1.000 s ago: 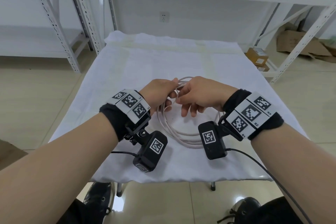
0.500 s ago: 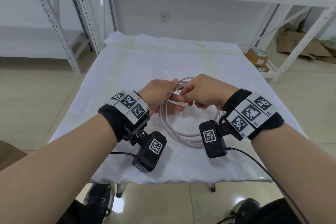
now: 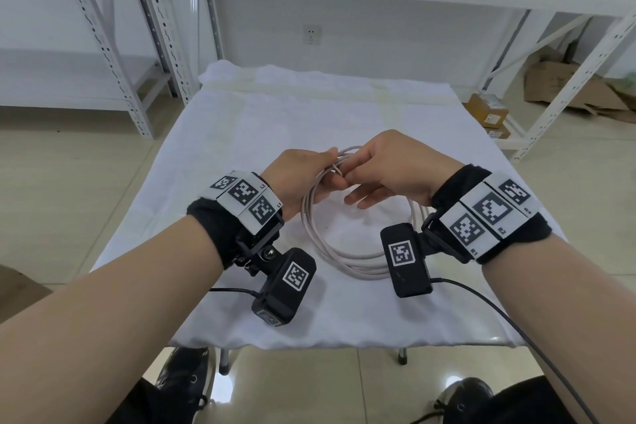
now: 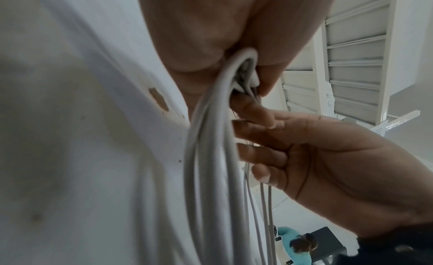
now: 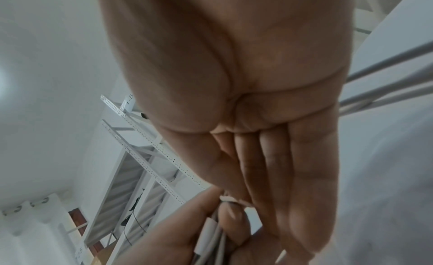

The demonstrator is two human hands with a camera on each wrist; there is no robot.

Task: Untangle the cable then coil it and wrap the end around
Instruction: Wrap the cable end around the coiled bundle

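A pale grey cable [image 3: 344, 262] lies coiled in a round bundle on the white-clothed table [image 3: 275, 113], its far side lifted. My left hand [image 3: 309, 169] grips the bundle at its upper left; the left wrist view shows the cable [image 4: 211, 158] running out of the left hand [image 4: 211, 37] with a small turn wound round the strands. My right hand [image 3: 358, 172] pinches the cable end at that spot with thumb and forefinger. Its other fingers [image 4: 269, 152] stretch out straight beside the bundle. In the right wrist view the right hand [image 5: 269, 158] reaches to the left hand [image 5: 182, 232] and the cable [image 5: 208, 235].
White metal shelving [image 3: 155, 27] stands behind and to both sides of the table. Cardboard boxes [image 3: 564, 86] lie on the floor at the right. The table's front edge [image 3: 344, 341] is close below my wrists. A person in a teal top [image 4: 293, 246] is far off.
The loose end that stuck up beside my left hand is now drawn into a small turn round the bundle. My right hand's lower fingers have uncurled and stretched out.
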